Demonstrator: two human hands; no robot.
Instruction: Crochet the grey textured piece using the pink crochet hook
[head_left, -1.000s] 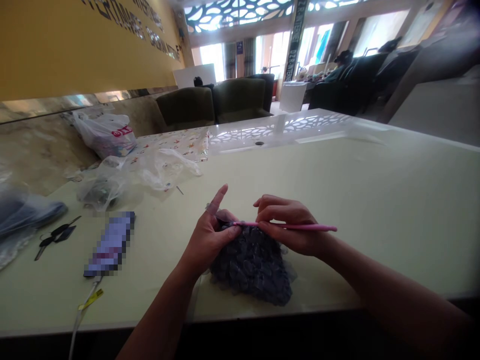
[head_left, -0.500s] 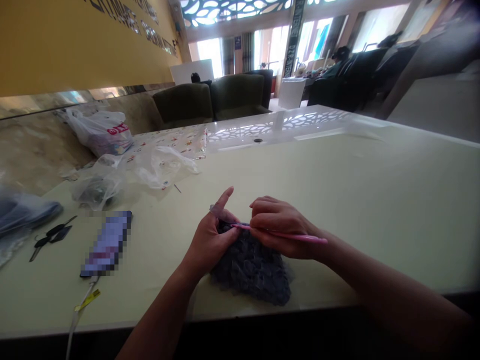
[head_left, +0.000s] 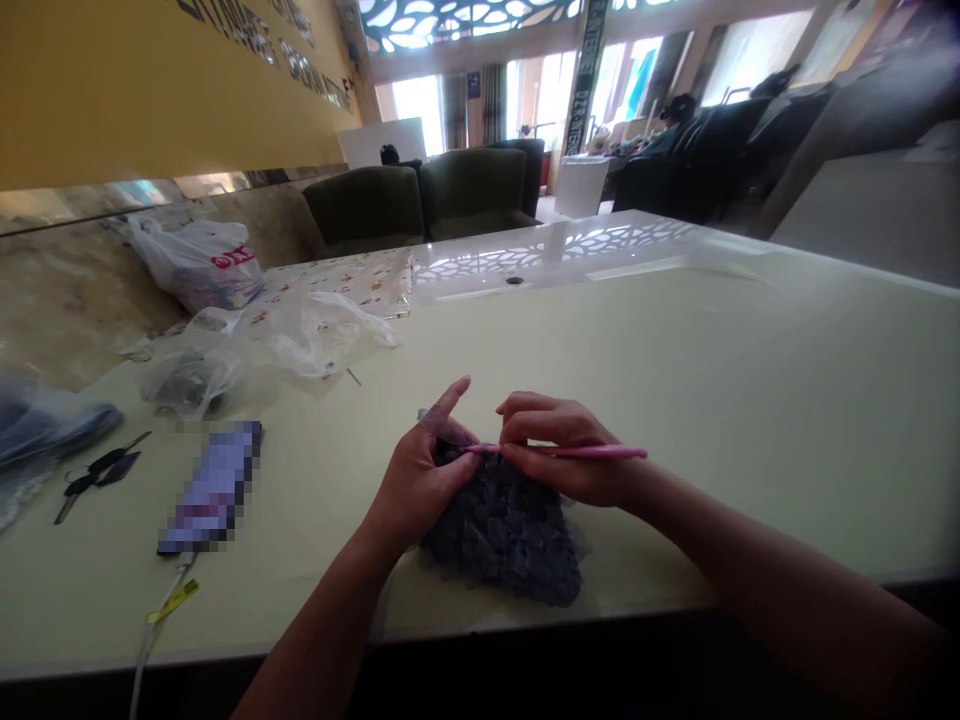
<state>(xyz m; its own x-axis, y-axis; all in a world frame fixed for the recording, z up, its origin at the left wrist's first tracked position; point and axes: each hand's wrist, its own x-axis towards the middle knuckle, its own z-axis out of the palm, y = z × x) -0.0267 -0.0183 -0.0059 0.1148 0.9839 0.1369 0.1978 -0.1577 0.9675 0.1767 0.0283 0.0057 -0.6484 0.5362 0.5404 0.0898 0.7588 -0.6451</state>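
A dark grey-blue, bumpy crocheted piece (head_left: 502, 540) lies at the table's near edge. My left hand (head_left: 427, 475) pinches its upper left edge between thumb and fingers, with the index finger raised and a thin translucent strand around it. In my right hand (head_left: 559, 440) is a pink crochet hook (head_left: 600, 452), its handle pointing right. The hook's tip meets the top edge of the piece beside my left thumb; the exact loop there is too small to make out.
On the left are a phone (head_left: 214, 485) with a white cable (head_left: 142, 640), keys (head_left: 101, 470), clear plastic bags (head_left: 322, 335) and a filled white bag (head_left: 206, 265). A small thin stick (head_left: 354, 377) lies beyond my left hand. Dark chairs (head_left: 472, 190) stand behind the table.
The hook's handle end has tilted up to a nearly level position, and my right hand's fingers have shifted around it. My left hand stays nearly in place.
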